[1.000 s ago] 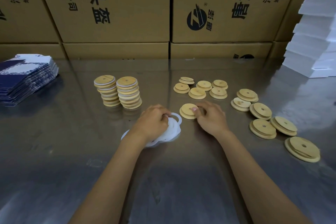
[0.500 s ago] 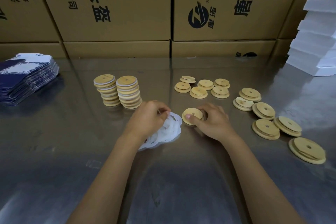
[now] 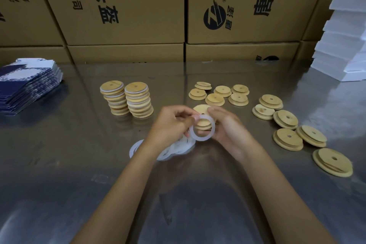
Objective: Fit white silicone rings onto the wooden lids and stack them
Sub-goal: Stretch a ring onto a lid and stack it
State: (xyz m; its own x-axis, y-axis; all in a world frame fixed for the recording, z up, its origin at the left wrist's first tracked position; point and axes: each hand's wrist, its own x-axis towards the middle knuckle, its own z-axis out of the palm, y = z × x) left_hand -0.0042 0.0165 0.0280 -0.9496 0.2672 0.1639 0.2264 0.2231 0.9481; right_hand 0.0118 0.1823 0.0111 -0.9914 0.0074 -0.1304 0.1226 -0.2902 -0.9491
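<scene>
My left hand (image 3: pixel 170 125) pinches a white silicone ring (image 3: pixel 202 131) and holds it up in front of a wooden lid (image 3: pixel 202 114). My right hand (image 3: pixel 227 127) grips that lid, raised a little off the table and tilted toward me. Below my left hand lies a loose heap of white rings (image 3: pixel 174 149). Two stacks of ringed lids (image 3: pixel 126 100) stand to the left. Several bare wooden lids (image 3: pixel 217 93) lie behind my hands, and more bare lids (image 3: pixel 289 125) lie to the right.
The work surface is a shiny steel table (image 3: pixel 79 164). Cardboard boxes (image 3: pixel 122 6) wall off the back. A pile of blue printed cartons (image 3: pixel 25 85) sits far left, and white foam sheets (image 3: pixel 344 41) are stacked at the far right.
My left hand lifted one ring out of the heap. My right hand picked the lid up off the table and tilted it, and both hands came together above the surface.
</scene>
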